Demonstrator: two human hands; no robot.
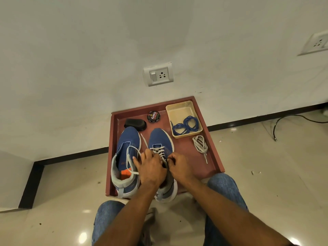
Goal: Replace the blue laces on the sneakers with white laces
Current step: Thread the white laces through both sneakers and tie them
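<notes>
Two blue sneakers stand side by side on a red-brown tray (215, 153). The right sneaker (160, 139) carries a white lace (159, 150) crossed through its eyelets. My left hand (150, 167) lies over its tongue, and a loop of that lace runs from it across the left sneaker (128, 141), which has no lace through its eyelets. My right hand (179, 166) pinches the lace at the sneaker's upper right eyelets. The blue laces (185, 125) lie coiled in a beige plastic tray (179, 108). A second white lace (200, 143) lies bundled on the red-brown tray.
A black shoe brush (135, 124) and a round polish tin (153, 116) sit at the tray's far side. The tray stands on a tiled floor against a white wall with a socket (158, 74). My knees in jeans (223, 183) flank the tray's near edge.
</notes>
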